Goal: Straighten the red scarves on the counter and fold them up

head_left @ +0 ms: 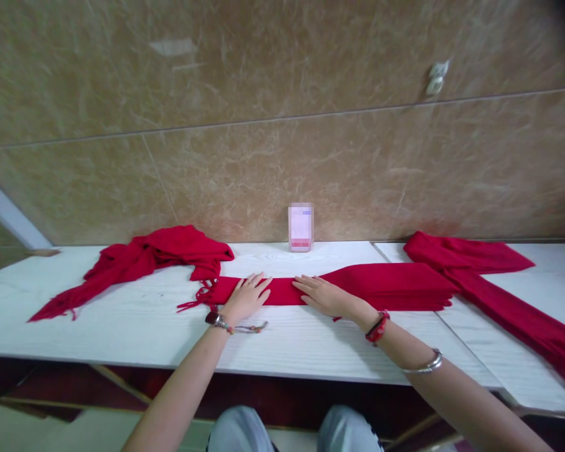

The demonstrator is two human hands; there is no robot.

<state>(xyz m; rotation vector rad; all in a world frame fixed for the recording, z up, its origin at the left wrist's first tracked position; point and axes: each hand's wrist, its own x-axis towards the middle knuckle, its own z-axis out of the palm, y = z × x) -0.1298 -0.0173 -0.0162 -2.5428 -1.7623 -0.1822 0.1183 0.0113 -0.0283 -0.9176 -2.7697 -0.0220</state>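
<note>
A long red scarf [390,285] lies folded lengthwise into a strip on the white table, its fringed end to the left and its wider folds to the right. My left hand [247,297] rests flat on it near the fringe, fingers spread. Some way to the right, my right hand [327,296] also presses flat on the strip with its fingers stretched out. Neither hand grips anything. A crumpled red scarf [169,248] lies to the left, touching or close to the fringed end. Another loose red scarf [466,254] sprawls at the right beyond the folds.
A phone [301,227] with a blurred screen leans upright on the tiled wall [245,169] behind the white table [136,333]. A small cat-shaped object [437,78] is fixed to the wall. A seam between table boards runs at the right. My knees are below the front edge.
</note>
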